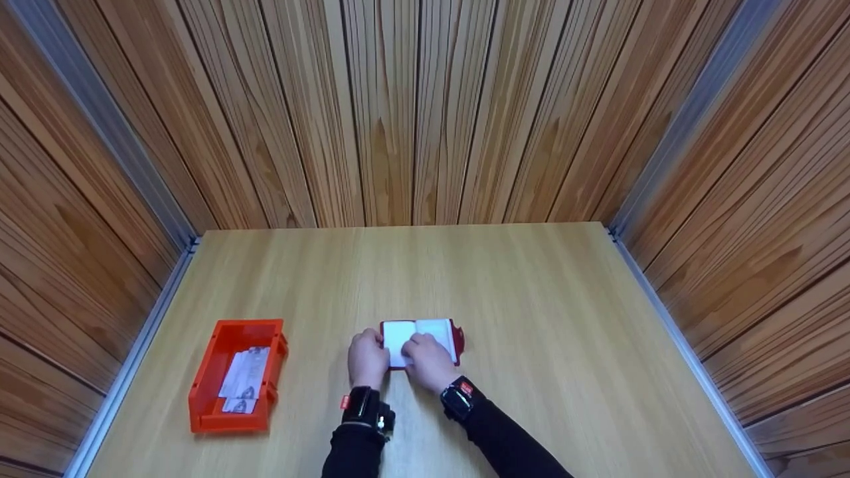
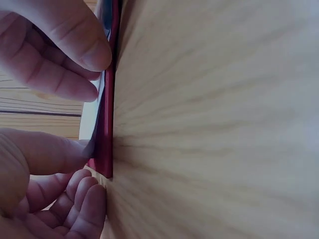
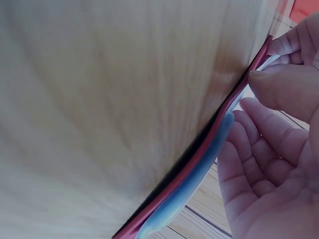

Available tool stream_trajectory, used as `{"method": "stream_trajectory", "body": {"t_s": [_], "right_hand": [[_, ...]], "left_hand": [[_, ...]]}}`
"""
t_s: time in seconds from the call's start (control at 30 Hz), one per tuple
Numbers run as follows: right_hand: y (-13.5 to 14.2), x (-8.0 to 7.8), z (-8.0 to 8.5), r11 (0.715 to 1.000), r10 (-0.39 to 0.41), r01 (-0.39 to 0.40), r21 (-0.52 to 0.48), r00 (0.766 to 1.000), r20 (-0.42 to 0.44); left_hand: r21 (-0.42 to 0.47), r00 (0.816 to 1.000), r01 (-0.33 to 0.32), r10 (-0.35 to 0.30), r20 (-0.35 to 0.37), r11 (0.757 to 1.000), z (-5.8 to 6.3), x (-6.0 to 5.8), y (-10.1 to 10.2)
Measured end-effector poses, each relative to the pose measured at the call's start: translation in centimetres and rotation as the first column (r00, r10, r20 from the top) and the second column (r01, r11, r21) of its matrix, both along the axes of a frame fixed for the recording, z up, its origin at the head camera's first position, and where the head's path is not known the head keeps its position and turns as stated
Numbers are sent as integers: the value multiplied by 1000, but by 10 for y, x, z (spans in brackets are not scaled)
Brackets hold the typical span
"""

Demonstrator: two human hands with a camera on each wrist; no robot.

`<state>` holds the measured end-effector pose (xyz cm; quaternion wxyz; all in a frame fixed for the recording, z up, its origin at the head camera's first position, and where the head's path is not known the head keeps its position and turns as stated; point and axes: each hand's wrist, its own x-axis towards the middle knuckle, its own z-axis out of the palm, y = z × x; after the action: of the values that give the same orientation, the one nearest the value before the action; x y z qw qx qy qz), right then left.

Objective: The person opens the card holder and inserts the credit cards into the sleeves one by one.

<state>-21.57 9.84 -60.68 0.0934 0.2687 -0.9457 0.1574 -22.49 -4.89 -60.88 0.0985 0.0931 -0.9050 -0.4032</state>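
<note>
A small notebook with a red cover (image 1: 458,342) lies spread on the table, its white pages (image 1: 435,326) facing up. My left hand (image 1: 368,358) is at its left edge. In the left wrist view, the left thumb (image 2: 55,153) and a finger pinch the edge of a page, which bends up slightly from the cover. My right hand (image 1: 430,362) rests on the pages near the middle fold. In the right wrist view, the right thumb (image 3: 281,87) touches the notebook's near edge, while the other fingers are loosely bent over the pages.
To the left stands an orange-red plastic bin (image 1: 199,405) holding several pale printed paper slips (image 1: 246,375). The wooden table (image 1: 531,285) has wood-panelled walls (image 1: 392,113) at the back and sides, with metal strips along its side edges.
</note>
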Motion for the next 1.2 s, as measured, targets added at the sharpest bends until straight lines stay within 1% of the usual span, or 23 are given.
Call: {"method": "stream_trajectory", "body": {"t_s": [0.13, 0.23, 0.4, 0.57, 0.63, 0.73, 0.8, 0.87, 0.93, 1.03, 1.2], "right_hand": [[1, 0, 0, 1000, 17, -18, -7, 999, -33], [3, 0, 0, 999, 32, -32, -7, 999, -31], [6, -1, 3, 998, 55, -54, -22, 998, 27], [10, -3, 9, 992, 58, -46, -116, 992, 108], [13, -5, 12, 987, 37, -14, -159, 989, 143], [19, -12, 16, 981, -9, 35, -189, 990, 140], [24, -16, 19, 977, -55, 79, -198, 991, 126], [30, -21, 20, 971, -105, 123, -205, 990, 94], [36, -25, 21, 963, -158, 171, -210, 984, 78], [44, -31, 21, 954, -220, 224, -201, 975, 45], [54, -36, 19, 947, -279, 276, -165, 960, 4]], "left_hand": [[1, 1000, 11, -11, -19, 1000, -1, 0, 0], [1, 1000, 13, -13, -18, 1000, -1, 0, 0], [6, 1000, 13, -13, 18, 1000, -1, 1, 0], [-1, 1000, 15, -15, 11, 1000, -2, 0, 0], [-5, 1000, 15, -15, 4, 1000, -2, 0, 0], [-9, 1000, 12, -12, 0, 1000, -3, 0, 0], [-8, 1000, 10, -10, 3, 1000, -3, 0, 0], [-7, 1000, 7, -7, 6, 1000, -3, 0, 0], [-3, 1000, 4, -4, 6, 1000, -3, 1, 0], [-3, 1000, 1, -1, -6, 1000, -4, 1, 0], [-2, 1000, 5, -5, -27, 1000, -5, 2, 0]]}}
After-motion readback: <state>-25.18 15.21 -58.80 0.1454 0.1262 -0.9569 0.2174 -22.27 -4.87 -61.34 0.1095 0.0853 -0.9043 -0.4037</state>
